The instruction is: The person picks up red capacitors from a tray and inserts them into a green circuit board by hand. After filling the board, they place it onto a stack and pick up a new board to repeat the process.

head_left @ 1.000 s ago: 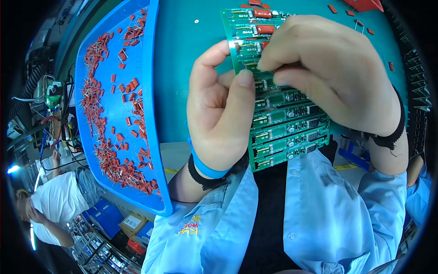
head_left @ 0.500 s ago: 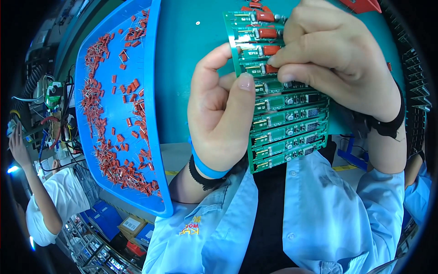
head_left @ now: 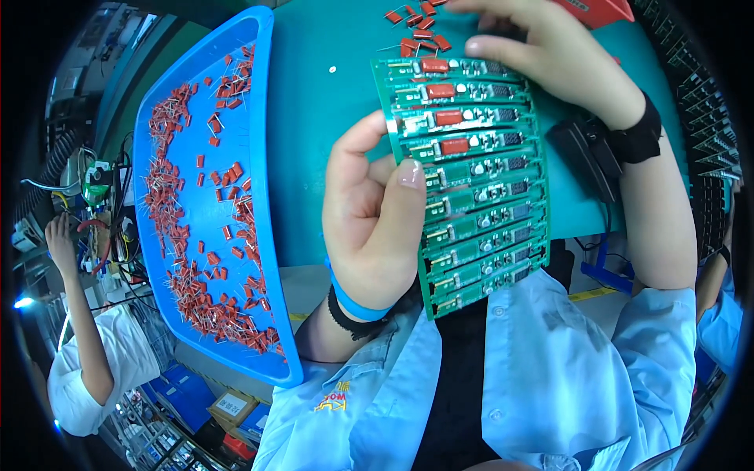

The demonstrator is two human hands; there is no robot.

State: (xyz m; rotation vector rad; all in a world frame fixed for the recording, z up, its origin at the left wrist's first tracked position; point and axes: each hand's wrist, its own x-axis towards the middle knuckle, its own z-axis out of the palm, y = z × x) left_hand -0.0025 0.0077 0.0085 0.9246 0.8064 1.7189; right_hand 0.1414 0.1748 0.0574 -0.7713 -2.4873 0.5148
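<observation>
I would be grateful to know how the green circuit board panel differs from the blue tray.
The panel is flat and green; the tray is blue with raised walls. The left hand holds the panel, while the tray is not held. The panel bears four red components in separate rows; the tray holds many more, lying loose. Both carry red components.

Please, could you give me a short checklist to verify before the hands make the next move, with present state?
1. Green rectangular circuit-board panel gripped: ok, left hand pinches its left edge.
2. Red block-shaped components on the top four strips: ok, one each.
3. Strips below the fourth fitted likewise: not ok, no red component there.
4. Leads fully through: cannot tell, underside hidden.
5. Right hand empty: cannot tell; thumb apart from fingers, near loose red components.
6. Blue plastic tray stocked: ok, many red components inside.
</observation>
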